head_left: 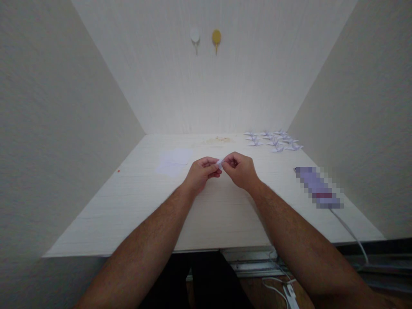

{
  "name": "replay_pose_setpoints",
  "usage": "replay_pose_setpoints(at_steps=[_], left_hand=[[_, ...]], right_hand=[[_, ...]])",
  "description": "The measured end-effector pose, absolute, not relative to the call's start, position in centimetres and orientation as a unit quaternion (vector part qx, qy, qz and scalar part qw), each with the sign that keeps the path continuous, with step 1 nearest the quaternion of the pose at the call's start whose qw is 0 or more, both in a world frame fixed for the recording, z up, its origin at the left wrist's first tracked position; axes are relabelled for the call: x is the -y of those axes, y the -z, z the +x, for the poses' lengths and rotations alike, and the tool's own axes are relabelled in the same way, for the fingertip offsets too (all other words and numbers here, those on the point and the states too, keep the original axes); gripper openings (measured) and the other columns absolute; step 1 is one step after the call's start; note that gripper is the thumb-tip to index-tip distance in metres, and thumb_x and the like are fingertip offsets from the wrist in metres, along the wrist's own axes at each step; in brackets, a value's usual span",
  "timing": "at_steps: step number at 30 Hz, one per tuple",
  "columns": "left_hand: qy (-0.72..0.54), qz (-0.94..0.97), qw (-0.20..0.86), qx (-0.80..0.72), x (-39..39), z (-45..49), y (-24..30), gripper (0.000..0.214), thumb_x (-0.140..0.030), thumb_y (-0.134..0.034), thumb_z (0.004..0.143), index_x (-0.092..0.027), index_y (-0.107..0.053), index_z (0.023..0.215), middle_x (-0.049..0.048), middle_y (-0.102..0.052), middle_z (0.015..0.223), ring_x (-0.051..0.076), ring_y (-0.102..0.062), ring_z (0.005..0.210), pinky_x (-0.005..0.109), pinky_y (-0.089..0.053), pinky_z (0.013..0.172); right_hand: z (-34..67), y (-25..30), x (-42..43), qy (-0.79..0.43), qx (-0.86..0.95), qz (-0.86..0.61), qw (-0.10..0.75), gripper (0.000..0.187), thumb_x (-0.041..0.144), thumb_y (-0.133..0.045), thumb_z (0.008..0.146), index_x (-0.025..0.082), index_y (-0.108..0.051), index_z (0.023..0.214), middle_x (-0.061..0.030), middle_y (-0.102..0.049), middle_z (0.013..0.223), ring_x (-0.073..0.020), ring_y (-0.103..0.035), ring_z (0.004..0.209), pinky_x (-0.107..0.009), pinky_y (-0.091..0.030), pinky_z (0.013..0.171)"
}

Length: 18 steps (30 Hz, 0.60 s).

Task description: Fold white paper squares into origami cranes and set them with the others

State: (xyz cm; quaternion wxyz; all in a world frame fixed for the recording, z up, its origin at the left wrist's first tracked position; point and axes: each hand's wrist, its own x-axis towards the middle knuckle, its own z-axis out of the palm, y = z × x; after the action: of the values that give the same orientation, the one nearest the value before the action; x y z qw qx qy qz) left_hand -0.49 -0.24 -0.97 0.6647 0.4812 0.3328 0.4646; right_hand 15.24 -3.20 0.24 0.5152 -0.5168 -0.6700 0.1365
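My left hand [202, 172] and my right hand [240, 170] meet over the middle of the white table [128, 206]. Both pinch a small folded piece of pale paper [219, 163] between fingertips, held just above the tabletop. Most of the paper is hidden by my fingers. A thin stack of white paper sheets [174, 163] lies flat just left of and behind my left hand.
Several small folded paper cranes [273, 140] sit at the back right of the table. A blurred-out flat object [318, 187] with a white cable [350, 234] lies at the right edge. Walls close in on three sides; two round hooks [206, 37] hang on the back wall.
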Motion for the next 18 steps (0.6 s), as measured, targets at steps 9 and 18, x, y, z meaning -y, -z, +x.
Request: replay_pose_setpoints(at_steps=[9, 18], left_hand=[[-0.453, 0.505, 0.663, -0.316, 0.18, -0.52, 0.98, 0.031, -0.024, -0.083, 0.059, -0.012, -0.064, 0.080, 0.0037, -0.067, 0.069, 0.013, -0.063, 0.060, 0.025, -0.049, 0.057], [-0.466, 0.504, 0.656, -0.315, 0.23, -0.38, 0.87, 0.031, -0.020, -0.084, 0.054, -0.012, -0.063, 0.077, 0.0019, -0.066, 0.067, 0.010, -0.059, 0.056, 0.025, -0.047, 0.058]], right_hand=[[14.91, -0.55, 3.50, -0.115, 0.669, -0.527, 0.512, 0.006, 0.020, -0.060, 0.071, 0.019, -0.058, 0.066, 0.0037, -0.056, 0.056, -0.0088, -0.044, 0.049, -0.022, -0.035, 0.049], [15.01, -0.59, 3.58, -0.100, 0.682, -0.486, 0.537, 0.003, 0.016, -0.058, 0.071, 0.020, -0.058, 0.070, 0.0035, -0.056, 0.061, -0.0094, -0.048, 0.052, -0.022, -0.037, 0.051]])
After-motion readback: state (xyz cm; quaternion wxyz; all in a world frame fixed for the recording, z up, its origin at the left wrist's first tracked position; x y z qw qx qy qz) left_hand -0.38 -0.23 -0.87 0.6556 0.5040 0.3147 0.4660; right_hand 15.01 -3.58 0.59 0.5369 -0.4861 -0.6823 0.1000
